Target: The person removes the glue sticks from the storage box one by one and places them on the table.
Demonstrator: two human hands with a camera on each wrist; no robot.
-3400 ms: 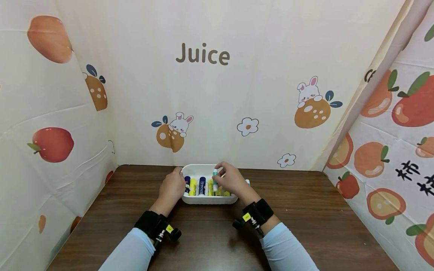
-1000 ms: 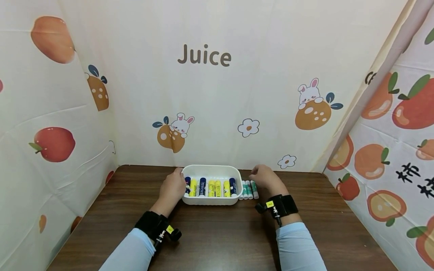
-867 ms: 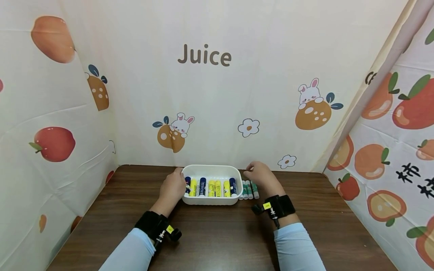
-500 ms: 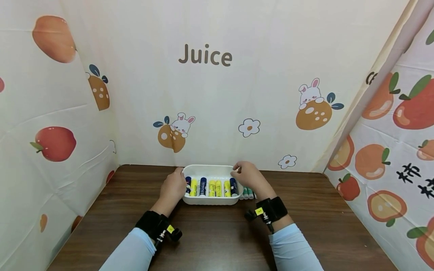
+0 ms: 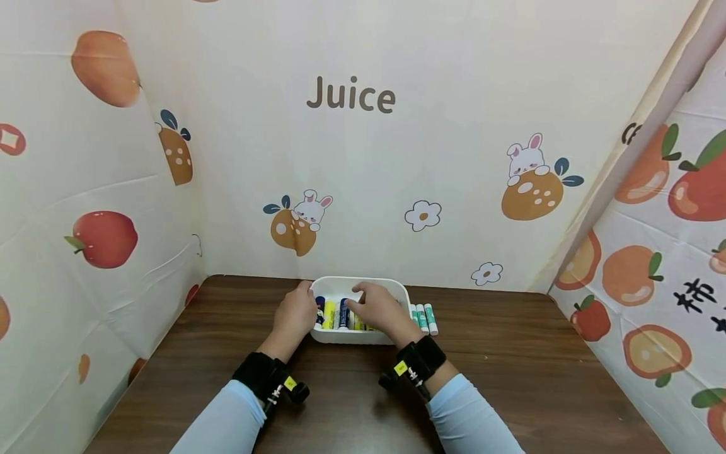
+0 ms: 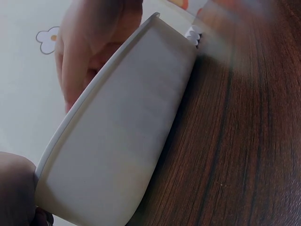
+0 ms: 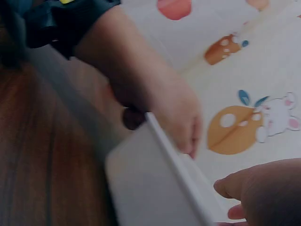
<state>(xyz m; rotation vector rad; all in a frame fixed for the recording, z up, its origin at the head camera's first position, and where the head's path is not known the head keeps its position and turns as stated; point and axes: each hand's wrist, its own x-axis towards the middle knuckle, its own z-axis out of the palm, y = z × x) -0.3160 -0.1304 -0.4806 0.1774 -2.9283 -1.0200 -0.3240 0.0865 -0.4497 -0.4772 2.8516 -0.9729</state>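
A white plastic tray (image 5: pixel 351 338) stands at the back of the table, with navy glue sticks (image 5: pixel 343 314) and yellow glue sticks (image 5: pixel 329 314) lined up inside. My left hand (image 5: pixel 293 313) grips its left end; in the right wrist view the left hand's fingers (image 7: pixel 192 141) hook over the rim. My right hand (image 5: pixel 379 308) is above the middle of the tray, thumb and index finger apart with nothing between them, close over the sticks. It covers the right part of the row. In the left wrist view, the right hand (image 6: pixel 94 52) shows behind the tray wall.
Several white-and-green glue sticks (image 5: pixel 422 318) lie side by side on the table against the tray's right end. The brown wooden table (image 5: pixel 340 403) meets a printed cloth backdrop (image 5: pixel 351 157) right behind the tray, with more cloth at both sides.
Earlier the right hand pinched a white-and-green stick over the tray; a second ago it was beside those sticks on the right. Since then it has moved left over the tray. Left hand stays.
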